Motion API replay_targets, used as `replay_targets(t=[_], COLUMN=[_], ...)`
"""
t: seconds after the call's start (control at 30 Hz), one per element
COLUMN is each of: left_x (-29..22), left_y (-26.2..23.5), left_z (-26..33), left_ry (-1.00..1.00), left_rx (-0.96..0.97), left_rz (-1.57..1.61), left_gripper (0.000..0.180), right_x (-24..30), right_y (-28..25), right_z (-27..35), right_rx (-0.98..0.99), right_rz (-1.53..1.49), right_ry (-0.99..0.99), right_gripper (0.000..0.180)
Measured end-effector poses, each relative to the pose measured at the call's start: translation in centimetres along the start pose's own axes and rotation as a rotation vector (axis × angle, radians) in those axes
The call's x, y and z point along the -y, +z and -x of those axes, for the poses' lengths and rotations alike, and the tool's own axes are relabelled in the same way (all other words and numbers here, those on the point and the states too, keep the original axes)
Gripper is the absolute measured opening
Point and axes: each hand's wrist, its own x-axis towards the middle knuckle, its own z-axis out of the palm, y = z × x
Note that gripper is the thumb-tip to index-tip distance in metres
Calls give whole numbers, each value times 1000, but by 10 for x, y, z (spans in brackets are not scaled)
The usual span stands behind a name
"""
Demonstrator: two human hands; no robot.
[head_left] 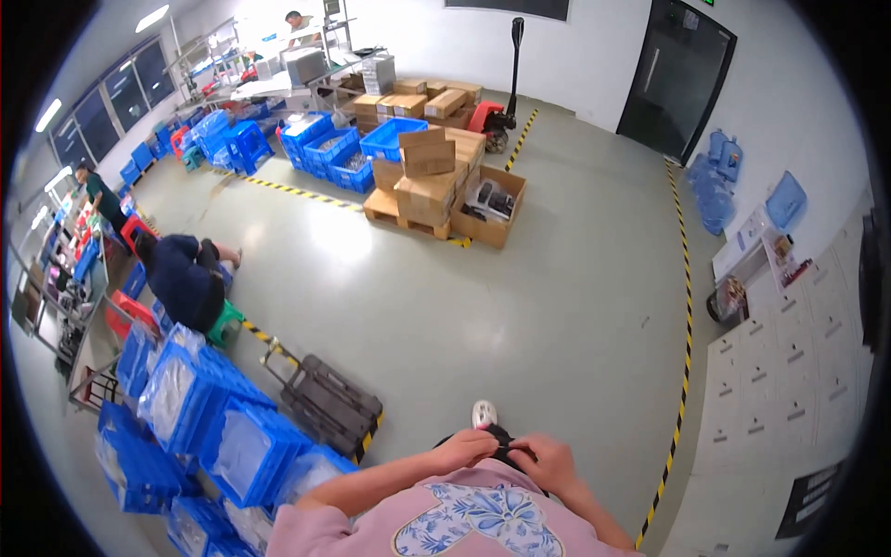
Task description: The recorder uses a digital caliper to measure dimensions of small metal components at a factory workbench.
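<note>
Both of my hands are together in front of my waist, at the lower middle. My left hand (469, 447) has its fingers bent and pressed inward. Close beside it, my right hand (546, 461) is curled with thumb and fingers pinched together. Between and below them lies dark cloth (506, 453), which looks like black trousers. What the fingertips grip is too small and partly hidden to name. Under the hands hangs the hem of my pink shirt (464, 506) with a blue floral print. One white shoe (484, 414) shows on the floor just beyond.
Blue crates (246, 455) with plastic bags are stacked at left, beside a dark folding platform cart (329, 404). A seated person (186, 278) is beyond. Ahead are cartons on a pallet (408, 218) and a pallet jack (497, 121). White lockers (770, 371) line the right.
</note>
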Motion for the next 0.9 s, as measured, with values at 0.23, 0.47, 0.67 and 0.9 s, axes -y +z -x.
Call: replay_targets(t=[0.23, 0.47, 0.67, 0.9], left_x=[-77, -114, -177, -275], left_y=[-103, -223, -360, -509], left_z=[-12, -30, -59, -91], left_ry=[67, 321, 264, 466], left_rx=[-321, -640, -577, -346], left_rz=[538, 485, 273, -382], left_gripper=[27, 30, 32, 29], right_x=[-15, -20, -17, -12], right_y=[31, 109, 146, 180], right_z=[-214, -383, -514, -676], right_rx=[354, 765, 578, 568], right_rz=[-67, -7, -126, -11], right_ry=[-414, -531, -689, -856], right_gripper=[10, 17, 11, 8])
